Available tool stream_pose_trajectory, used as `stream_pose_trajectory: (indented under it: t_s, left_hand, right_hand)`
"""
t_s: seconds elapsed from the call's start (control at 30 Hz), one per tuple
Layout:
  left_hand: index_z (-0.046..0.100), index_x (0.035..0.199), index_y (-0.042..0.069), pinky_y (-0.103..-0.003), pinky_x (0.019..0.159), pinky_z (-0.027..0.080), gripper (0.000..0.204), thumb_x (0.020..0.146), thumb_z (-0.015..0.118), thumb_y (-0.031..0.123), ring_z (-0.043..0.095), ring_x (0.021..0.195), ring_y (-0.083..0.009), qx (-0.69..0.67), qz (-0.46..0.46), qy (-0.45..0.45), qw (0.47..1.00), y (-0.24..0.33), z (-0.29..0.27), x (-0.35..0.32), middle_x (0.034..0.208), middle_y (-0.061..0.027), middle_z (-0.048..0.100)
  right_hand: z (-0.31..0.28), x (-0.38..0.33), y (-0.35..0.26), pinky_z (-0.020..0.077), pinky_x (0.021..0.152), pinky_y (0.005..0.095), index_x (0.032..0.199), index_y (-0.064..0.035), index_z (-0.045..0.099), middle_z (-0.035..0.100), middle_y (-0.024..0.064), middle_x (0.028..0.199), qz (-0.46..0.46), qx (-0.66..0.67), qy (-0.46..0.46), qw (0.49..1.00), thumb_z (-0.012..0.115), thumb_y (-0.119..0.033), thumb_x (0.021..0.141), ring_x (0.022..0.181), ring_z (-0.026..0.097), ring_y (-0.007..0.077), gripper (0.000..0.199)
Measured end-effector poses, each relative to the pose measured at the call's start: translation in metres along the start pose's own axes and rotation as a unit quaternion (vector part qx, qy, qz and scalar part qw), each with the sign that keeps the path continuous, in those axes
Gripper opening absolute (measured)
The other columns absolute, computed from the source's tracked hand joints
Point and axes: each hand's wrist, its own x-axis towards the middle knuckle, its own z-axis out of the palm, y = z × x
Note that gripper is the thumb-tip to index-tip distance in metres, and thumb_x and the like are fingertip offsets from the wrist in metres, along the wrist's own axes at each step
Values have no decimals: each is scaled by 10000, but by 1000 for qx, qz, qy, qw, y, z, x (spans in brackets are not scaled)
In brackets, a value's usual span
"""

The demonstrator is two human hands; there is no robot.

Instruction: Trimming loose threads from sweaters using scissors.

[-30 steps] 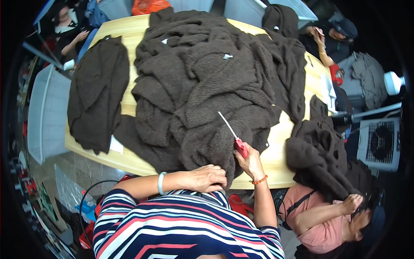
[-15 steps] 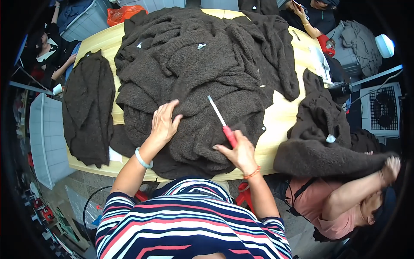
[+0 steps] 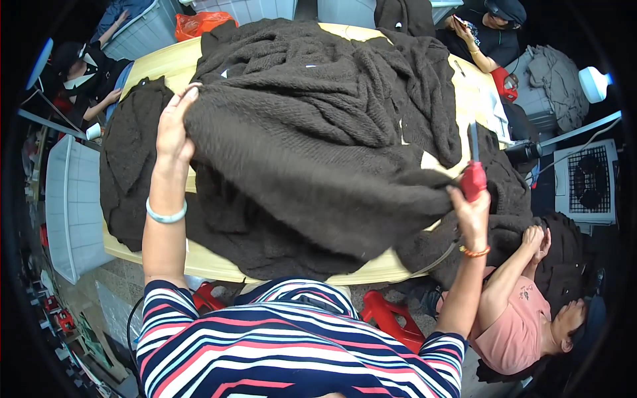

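Note:
A dark brown knitted garment (image 3: pixel 312 192) is stretched between my hands above a heap of similar knitwear (image 3: pixel 292 60) on the table. My left hand (image 3: pixel 175 129) grips its left edge, raised to about the height of the heap's middle. At the right, my right hand (image 3: pixel 472 215) pinches the other edge. That same hand also holds a red-handled tool (image 3: pixel 474 180) with a long thin metal shaft pointing away from me. The exact kind of tool does not show. The garment's middle sags and is blurred by motion.
Another brown knit piece (image 3: pixel 136 166) lies at the table's left side. A co-worker in a pink shirt (image 3: pixel 514 325) handles brown knitwear at the right. Grey bins (image 3: pixel 73 209) stand around the wooden table (image 3: pixel 358 273). Behind the right corner is a lamp (image 3: pixel 592 85); a red stool (image 3: pixel 393 315) is below.
Both hands have spread apart and taken hold of a garment from the heap, lifting it. The tool has moved right with my right hand. The pink-shirted co-worker's arms have come down.

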Motion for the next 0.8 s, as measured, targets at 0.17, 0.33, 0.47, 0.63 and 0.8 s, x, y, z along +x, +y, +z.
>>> stream_pose_trajectory:
  t_s: [0.17,0.33,0.47,0.63,0.8]
  left_hand:
    - [647,1078,5,-325,878,531,169,983,555,110,666,937,-204,-125,-97,-30,987,-16,-39,43,1043,-98,696]
    - [627,1122,-6,-362,893,544,194,966,576,97,661,975,-238,-131,-89,10,987,-33,-56,81,1064,-115,687]
    - [588,1146,-24,-406,1006,508,202,993,524,89,631,1051,-252,-138,1,213,967,-18,4,160,1172,-158,628]
    - [502,1222,29,-519,1021,462,316,956,607,164,558,1178,-336,-71,41,74,994,-31,36,177,1227,-159,562]
    - [448,1415,79,-403,1069,397,703,815,772,250,486,1286,-276,430,121,-82,891,-80,71,52,1367,-126,506]
  right_hand:
    - [-30,48,-6,463,717,242,967,15,662,648,-13,865,-27,-20,44,998,752,-63,812,762,555,72,196]
    - [-30,116,4,475,822,279,1107,23,635,662,48,980,-72,-53,3,996,760,-82,757,892,587,122,386]
    - [-18,210,-15,496,690,378,1017,12,639,688,94,820,-147,-187,71,969,747,-274,783,749,642,222,385]
    - [35,252,8,482,624,412,866,-3,674,656,140,674,-142,-270,153,940,682,-546,817,632,635,244,546]
    - [42,159,38,477,641,285,912,-34,641,589,-14,723,-12,-26,-76,997,810,-354,780,654,557,116,386]
